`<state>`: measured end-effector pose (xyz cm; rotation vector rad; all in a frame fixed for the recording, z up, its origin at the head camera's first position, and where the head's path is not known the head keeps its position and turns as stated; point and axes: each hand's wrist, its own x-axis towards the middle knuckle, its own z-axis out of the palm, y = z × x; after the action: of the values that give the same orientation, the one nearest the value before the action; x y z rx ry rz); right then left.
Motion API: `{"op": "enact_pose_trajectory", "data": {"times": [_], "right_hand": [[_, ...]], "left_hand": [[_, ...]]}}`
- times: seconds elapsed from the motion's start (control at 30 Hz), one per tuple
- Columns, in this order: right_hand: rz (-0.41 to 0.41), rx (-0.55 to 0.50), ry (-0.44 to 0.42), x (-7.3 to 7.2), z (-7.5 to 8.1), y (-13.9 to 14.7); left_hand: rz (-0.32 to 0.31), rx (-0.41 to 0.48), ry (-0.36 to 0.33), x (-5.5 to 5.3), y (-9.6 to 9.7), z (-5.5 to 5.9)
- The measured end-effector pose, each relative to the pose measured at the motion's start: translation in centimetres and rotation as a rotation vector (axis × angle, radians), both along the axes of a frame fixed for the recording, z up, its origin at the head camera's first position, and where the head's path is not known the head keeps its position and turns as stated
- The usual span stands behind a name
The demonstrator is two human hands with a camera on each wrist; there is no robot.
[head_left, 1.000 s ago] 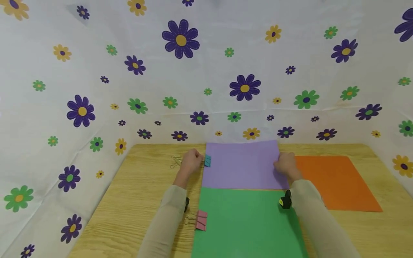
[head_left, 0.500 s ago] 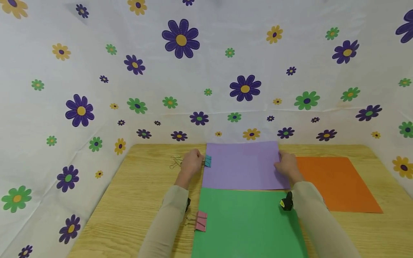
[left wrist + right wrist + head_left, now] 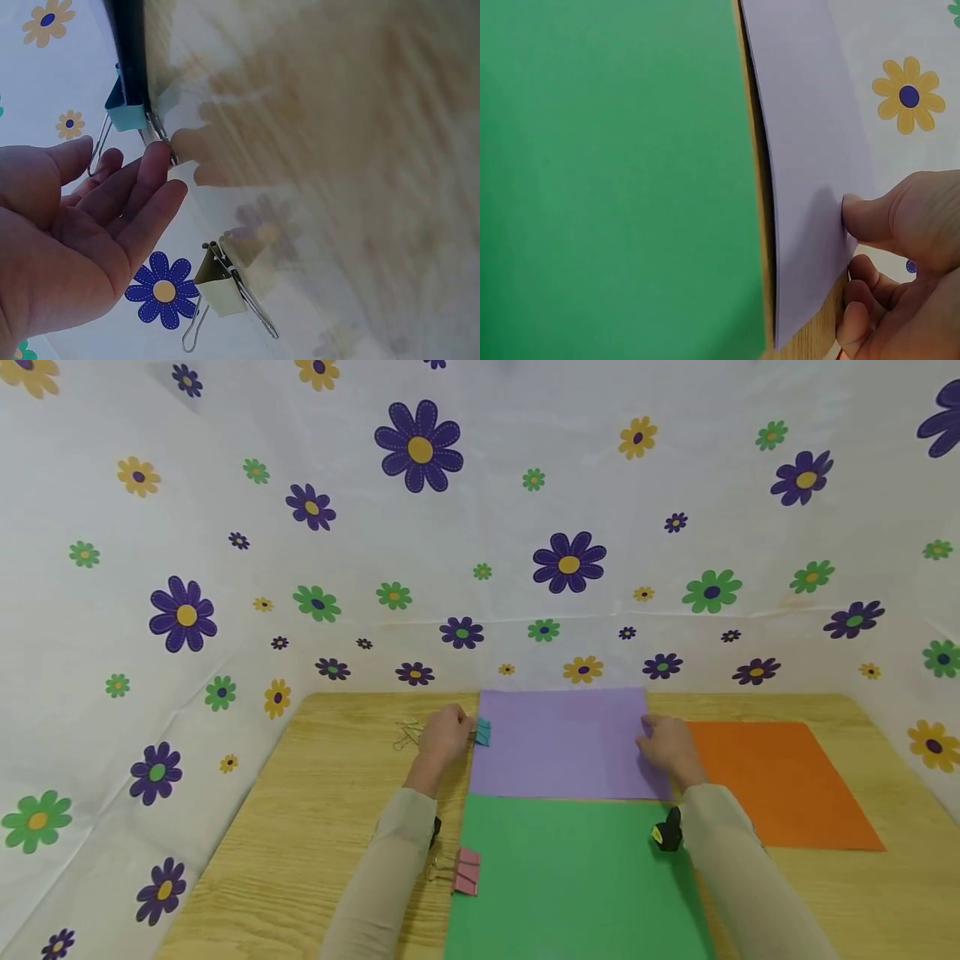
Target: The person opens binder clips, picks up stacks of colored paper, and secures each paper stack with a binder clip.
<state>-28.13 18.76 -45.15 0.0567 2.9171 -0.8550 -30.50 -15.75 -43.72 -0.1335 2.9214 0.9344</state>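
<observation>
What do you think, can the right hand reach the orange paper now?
Probably yes: the orange paper lies beside the right hand, with nothing blocking the way. But that hand pinches the purple paper, so it would likely let go first.

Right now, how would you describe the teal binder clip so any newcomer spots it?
On the wooden table, find the purple sheet beyond the green sheet. The teal clip grips its left edge, at the left hand. Its colour sets it apart from the pink clip and the pale clip.
</observation>
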Motion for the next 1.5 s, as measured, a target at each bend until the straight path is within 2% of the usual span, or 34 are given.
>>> {"op": "enact_pose_trajectory", "data": {"times": [0.27,0.43,0.57,0.73,0.93,1.13,1.3,1.5], "right_hand": [[0.009,0.022,-0.01,0.4,0.2,-0.1],[-0.014,-0.002,-0.041,0.5,0.3,0.0],[-0.004,-0.022,-0.005,0.5,-0.1,0.3],[0.019,-0.087,0.047,0.7,-0.3,1.0],[0.003,-0.166,0.054,1.2,-0.4,1.3],[-0.029,-0.27,0.057,2.2,0.0,1.4],[-0.021,-0.325,0.074,3.0,0.4,1.4],[0.002,-0.377,0.129,4.9,1.0,1.0]], "left_hand": [[-0.059,0.077,-0.044,0.5,-0.5,0.9],[-0.103,0.084,-0.027,0.8,-0.7,1.0],[-0.129,0.09,-0.027,1.1,-0.8,1.1],[-0.13,0.136,-0.042,1.5,-0.9,1.0],[-0.132,0.18,-0.044,2.2,-1.0,0.8],[-0.152,0.189,-0.066,2.8,-1.5,1.0],[-0.177,0.173,-0.054,3.3,-1.8,1.0],[-0.171,0.198,-0.071,4.7,-2.1,1.1]]}}
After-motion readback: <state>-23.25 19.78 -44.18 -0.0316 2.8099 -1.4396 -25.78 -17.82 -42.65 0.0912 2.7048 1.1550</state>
